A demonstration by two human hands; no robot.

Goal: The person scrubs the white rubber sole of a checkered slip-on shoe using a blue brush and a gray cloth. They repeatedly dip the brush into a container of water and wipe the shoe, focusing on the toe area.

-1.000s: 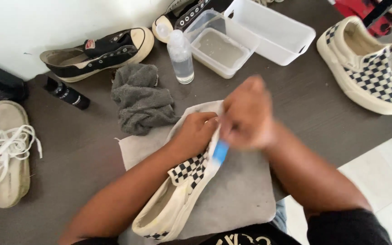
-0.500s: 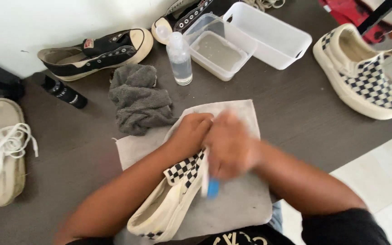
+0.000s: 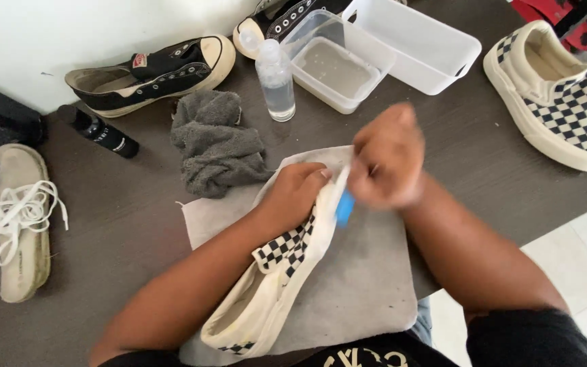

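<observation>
Shoe: checkered slip-on (image 3: 273,285) lay on its side on grey cloth (image 3: 368,285).
Left hand (image 3: 297,194): clamped on the toe.
Right hand (image 3: 385,160): closed round blue-handled brush (image 3: 343,204) against the sole edge.
Progress: scrubbing underway; sidewall looked yellowed, second slip-on (image 3: 565,102) waited apart.

Canvas slip-on shoe (image 3: 273,272); matt cloth mat (image 3: 361,285)

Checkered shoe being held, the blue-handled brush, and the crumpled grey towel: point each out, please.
Checkered shoe (image 3: 276,268), head view, on its checkered upper.
Blue-handled brush (image 3: 344,207), head view, on the blue handle end.
Crumpled grey towel (image 3: 215,143), head view, on its middle folds.
</observation>
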